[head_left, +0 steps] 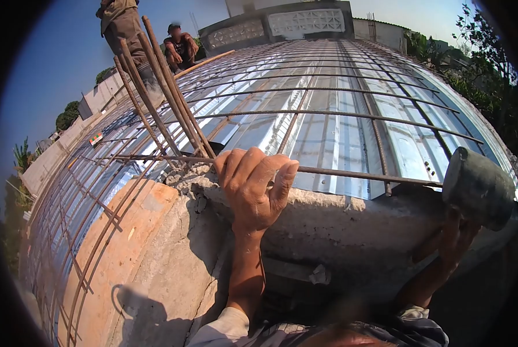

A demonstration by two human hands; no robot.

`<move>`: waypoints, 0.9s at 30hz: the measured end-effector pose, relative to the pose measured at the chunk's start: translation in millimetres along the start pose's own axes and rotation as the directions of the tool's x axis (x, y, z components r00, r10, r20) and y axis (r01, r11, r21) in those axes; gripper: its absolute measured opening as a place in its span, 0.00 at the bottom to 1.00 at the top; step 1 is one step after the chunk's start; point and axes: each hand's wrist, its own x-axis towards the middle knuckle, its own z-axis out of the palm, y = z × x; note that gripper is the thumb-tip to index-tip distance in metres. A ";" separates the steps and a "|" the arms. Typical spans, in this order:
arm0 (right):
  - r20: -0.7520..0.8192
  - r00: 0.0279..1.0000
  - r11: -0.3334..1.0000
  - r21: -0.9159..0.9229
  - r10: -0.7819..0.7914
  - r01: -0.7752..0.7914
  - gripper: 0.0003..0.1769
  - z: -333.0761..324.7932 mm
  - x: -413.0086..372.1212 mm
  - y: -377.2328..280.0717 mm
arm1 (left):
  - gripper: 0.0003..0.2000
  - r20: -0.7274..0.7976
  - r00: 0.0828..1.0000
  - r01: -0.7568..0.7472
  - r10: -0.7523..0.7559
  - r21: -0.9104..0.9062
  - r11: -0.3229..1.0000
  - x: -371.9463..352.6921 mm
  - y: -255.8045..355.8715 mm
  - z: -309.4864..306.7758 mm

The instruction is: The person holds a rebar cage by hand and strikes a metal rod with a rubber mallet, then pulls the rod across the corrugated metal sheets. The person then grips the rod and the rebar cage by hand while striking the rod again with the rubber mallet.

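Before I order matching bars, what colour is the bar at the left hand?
The bar is rusty brown; best view: head.

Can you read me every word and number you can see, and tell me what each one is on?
There are no words or numbers I can read here.
Small red, white and green thing: too small and blurred to tell if it has writing.
Dark cylinder: no readable letters on the side we see.
Pale wall panel: a pattern, no readable words.
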 end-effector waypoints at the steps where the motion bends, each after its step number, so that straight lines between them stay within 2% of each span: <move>1: -0.010 1.000 1.000 0.002 -0.009 0.009 0.23 1.5 0.9 0.8 | 0.13 0.000 1.000 -0.004 0.004 0.000 1.000 0.1 -1.0 0.4; 8: -0.010 0.985 0.979 -0.109 0.170 -0.170 0.24 -6.9 2.2 -10.3 | 0.13 0.007 1.000 0.008 -0.008 0.007 1.000 -0.9 0.5 -0.6; 15: 0.008 0.997 0.994 -0.076 0.083 -0.082 0.21 -5.1 6.4 -13.4 | 0.13 0.009 1.000 0.006 -0.006 -0.010 1.000 -2.7 -0.1 -0.2; 18: -0.021 0.999 0.986 -0.157 0.050 -0.052 0.19 -2.7 7.0 -15.1 | 0.13 0.005 1.000 0.002 -0.002 -0.006 1.000 -1.8 -0.9 -0.1; 23: -0.031 0.997 0.994 -0.087 0.067 -0.070 0.19 -2.4 3.8 -8.3 | 0.13 0.009 1.000 0.000 0.000 -0.002 1.000 -0.6 -0.1 -1.4; 27: -0.014 0.992 0.986 -0.113 0.122 -0.123 0.19 -4.3 3.7 -10.0 | 0.14 0.007 1.000 0.007 -0.007 -0.016 1.000 -0.9 -0.1 -0.6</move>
